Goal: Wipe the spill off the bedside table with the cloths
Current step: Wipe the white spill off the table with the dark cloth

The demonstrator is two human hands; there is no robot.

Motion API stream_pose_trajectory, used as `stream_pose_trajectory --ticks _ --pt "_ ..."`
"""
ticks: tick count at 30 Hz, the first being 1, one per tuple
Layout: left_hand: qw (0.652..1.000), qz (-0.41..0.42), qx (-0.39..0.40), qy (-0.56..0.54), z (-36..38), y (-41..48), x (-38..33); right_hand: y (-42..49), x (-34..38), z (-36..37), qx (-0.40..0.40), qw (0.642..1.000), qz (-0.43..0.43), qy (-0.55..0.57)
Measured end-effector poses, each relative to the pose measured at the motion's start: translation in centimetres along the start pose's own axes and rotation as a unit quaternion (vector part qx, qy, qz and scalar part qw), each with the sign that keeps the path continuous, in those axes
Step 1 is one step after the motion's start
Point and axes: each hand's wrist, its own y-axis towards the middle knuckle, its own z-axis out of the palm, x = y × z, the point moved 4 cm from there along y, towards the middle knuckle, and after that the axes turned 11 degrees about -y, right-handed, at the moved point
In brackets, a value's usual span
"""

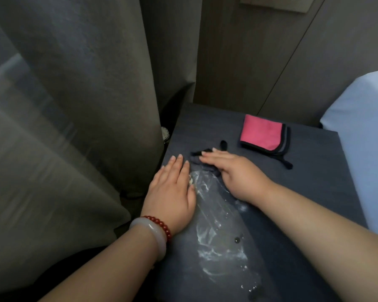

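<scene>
On the bench | your left hand lies flat, fingers straight, beside the spill | your right hand presses the dark cloth, fingers straight | pink cloth behind, apart.

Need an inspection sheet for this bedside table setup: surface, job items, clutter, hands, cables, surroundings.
Surface: dark grey bedside table; whitish wet spill streaks from the hands toward the near edge.
Job's things: dark cloth under the right hand, at the spill's far end; folded pink cloth at the back, apart from the spill.
Clutter: small dark spot in the spill; cannot tell what.
Grippers: left hand flat on the table beside the spill; right hand presses the dark cloth, fingers straight.
Cables: nothing seen.
Surroundings: curtain left, white bed right, panelled wall behind.
</scene>
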Motion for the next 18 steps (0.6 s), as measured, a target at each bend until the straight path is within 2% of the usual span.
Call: stream_pose_trajectory --ticks 4,7,11,14,18 --pt "1.0 -0.002 0.002 0.003 -0.2 -0.1 -0.2 -6.6 0.0 0.3 -0.016 0.999 0.039 -0.011" --pt "1.0 -0.007 0.009 0.005 -0.2 -0.1 -0.3 -7.4 -0.9 0.0 -0.027 0.998 0.06 -0.019" --pt "0.999 -0.017 0.029 0.005 -0.2 0.0 -0.3 -7.3 -2.7 -0.4 -0.107 0.982 0.158 -0.019" --pt "1.0 -0.019 0.009 -0.002 -0.5 0.4 -1.0 -9.6 -2.9 -0.1 -0.129 0.969 0.205 -0.039" --pt "0.996 0.091 -0.014 -0.017 -0.3 4.4 -5.5 -13.3 -3.7 0.0 -0.137 0.955 0.254 -0.062"
